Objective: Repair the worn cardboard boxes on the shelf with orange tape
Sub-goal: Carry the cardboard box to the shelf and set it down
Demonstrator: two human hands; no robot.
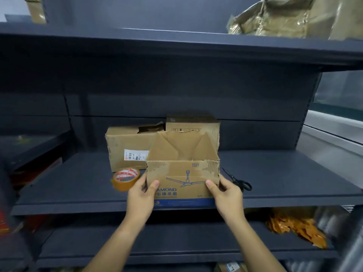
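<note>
Head | open-topped fan box (182,179) empty inside | left grip (142,191), right grip (227,193) clasp its sides

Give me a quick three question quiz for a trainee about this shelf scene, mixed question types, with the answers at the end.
1. True or false: the tape roll lies to the right of the open fan box.
2. Which tool lies right of that box? A) scissors B) knife C) stapler
3. Fill in: the left hand and right hand both grip the ____ .

Key: 1 false, it lies to the left. 2 A. 3 open fan box.
</note>
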